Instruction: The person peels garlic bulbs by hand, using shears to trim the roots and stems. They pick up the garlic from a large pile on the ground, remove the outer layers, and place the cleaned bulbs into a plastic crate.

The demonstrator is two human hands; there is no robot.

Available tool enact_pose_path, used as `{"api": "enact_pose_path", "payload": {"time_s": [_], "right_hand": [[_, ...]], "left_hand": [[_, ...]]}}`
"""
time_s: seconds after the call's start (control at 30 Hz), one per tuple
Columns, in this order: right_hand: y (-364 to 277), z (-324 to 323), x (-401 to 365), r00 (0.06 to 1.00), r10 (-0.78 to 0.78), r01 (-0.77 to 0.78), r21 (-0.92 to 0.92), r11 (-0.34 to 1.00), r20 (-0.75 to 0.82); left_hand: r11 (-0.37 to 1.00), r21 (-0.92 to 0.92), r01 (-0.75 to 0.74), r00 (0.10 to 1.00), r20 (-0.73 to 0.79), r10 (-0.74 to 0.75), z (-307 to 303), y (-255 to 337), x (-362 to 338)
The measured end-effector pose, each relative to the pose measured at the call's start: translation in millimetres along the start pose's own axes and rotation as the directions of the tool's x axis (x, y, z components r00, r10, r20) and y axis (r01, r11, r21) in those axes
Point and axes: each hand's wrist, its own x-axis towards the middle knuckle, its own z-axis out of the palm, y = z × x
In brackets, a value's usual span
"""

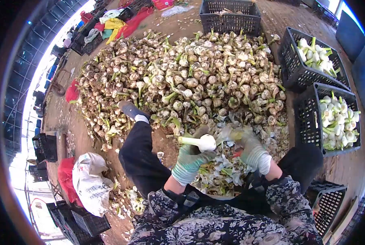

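Garlic bulb (207,143), white, one: in the left hand (190,160), above the near edge of the heap, stem (189,140) pointing left. Left fingers closed about the bulb, seemingly so that the stem juts free.

Right hand (251,152), gloved: just beside the bulb, motion-blurred; whether its fingers are wide, narrow or holding something, cannot tell.

Heap of soiled bulbs (215,75): on the floor (160,147) ahead, probably so placed for an easy reach.

Loose skins and trimmings (219,175): below the hands, between the legs, likely where scraps drop.

Crates, two (307,122) (290,61): at the right, holding white bulbs, presumably to keep these apart from the soiled ones.
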Motion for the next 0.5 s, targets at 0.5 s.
{"api": "enact_pose_path", "payload": {"time_s": [0.5], "right_hand": [[-12.0, -2.1, -8.1, 0.927, 0.099, -0.375, 0.908, 0.190, 0.362]], "left_hand": [[0.993, 0.085, 0.085, 0.992, 0.089, -0.092, 3.1, -5.3, -8.5]]}}
